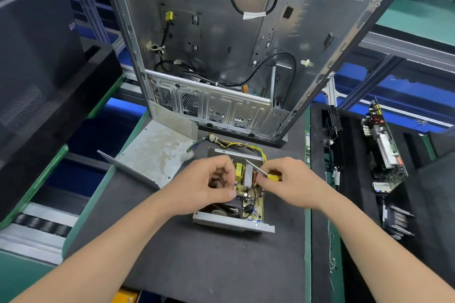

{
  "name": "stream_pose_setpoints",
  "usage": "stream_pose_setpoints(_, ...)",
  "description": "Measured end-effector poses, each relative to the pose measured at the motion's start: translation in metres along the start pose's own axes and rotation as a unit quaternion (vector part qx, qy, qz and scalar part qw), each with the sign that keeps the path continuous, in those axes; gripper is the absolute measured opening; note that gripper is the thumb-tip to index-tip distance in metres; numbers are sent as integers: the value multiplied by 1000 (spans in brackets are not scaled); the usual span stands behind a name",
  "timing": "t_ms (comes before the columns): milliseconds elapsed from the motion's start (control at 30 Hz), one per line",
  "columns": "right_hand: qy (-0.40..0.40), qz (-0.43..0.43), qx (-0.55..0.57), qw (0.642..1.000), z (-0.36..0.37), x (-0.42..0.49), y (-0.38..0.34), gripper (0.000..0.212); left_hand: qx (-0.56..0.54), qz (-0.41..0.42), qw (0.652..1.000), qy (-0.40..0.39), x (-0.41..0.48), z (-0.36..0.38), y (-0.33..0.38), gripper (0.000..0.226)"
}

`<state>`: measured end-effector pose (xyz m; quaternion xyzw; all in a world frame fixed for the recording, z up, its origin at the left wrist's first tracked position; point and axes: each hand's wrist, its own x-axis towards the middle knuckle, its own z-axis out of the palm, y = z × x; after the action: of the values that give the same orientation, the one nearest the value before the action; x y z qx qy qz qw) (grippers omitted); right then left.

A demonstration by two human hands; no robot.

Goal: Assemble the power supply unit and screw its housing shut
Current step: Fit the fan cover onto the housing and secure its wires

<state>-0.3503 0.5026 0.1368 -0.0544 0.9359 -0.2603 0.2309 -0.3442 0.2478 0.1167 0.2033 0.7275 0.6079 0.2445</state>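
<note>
The open power supply unit [246, 206] lies on the dark mat in the middle, its yellow-green circuit board [248, 194] exposed inside the grey metal tray. My left hand [206, 187] rests over the unit's left half with fingers curled, pinching something small that I cannot make out. My right hand [290, 179] is closed on a yellow-handled screwdriver [264, 172], whose metal shaft points up and left over the board. A bundle of yellow and black wires [236, 144] leaves the unit's far side. The grey housing lid [152, 152] lies apart on the left.
An empty computer case [229, 44] stands upright just behind the unit. A black foam tray at the right holds circuit boards [384, 147]. A large black box [37, 69] sits at the left. The green-edged work mat [197, 253] extends toward me.
</note>
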Motion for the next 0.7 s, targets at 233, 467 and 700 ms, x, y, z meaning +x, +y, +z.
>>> stream_pose_setpoints(233, 93, 69, 251, 961, 11, -13, 45, 20, -17, -19, 1000, -5, 3, -2, 12, 19)
stream_pose_setpoints(467, 194, 143, 259, 935, 38, 0, 65, 7, -43, -32, 998, 17, 18, -8, 33, 18)
stream_pose_setpoints(700, 230, 52, 97, 967, 30, 4, 44, 37, -77, -108, 983, 123, 30, -3, 28, 17)
